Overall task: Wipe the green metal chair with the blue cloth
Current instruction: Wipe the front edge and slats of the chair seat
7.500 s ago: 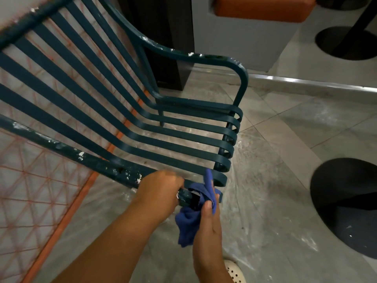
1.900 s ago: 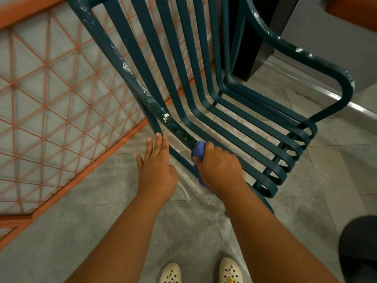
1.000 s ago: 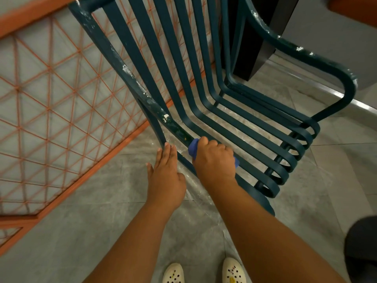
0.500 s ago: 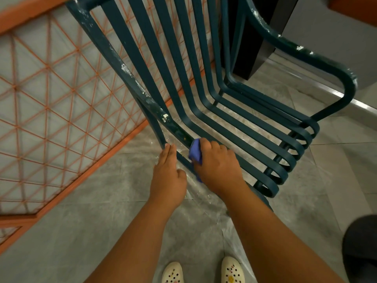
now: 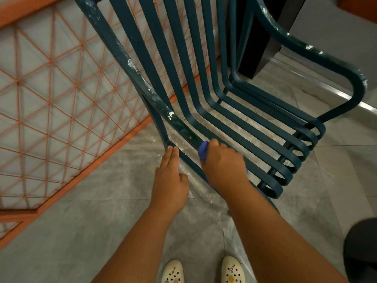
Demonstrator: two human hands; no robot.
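Orange lattice [image 5: 51,94] fills the left side, behind the chair [image 5: 204,82]. Left hand [image 5: 170,180] has straight fingers, the tips touching the chair's lower bar near its corner. Just beside it, right hand [image 5: 223,164] grips the cloth [image 5: 203,150] around the chipped side rail; the hand hides most of the cloth. Plastic sheet [image 5: 206,193] lies on the floor [image 5: 81,221] under the chair. Two white shoes [image 5: 173,271] show below. No writing can be read. A dark shape [image 5: 363,248] at the right edge is cut off.
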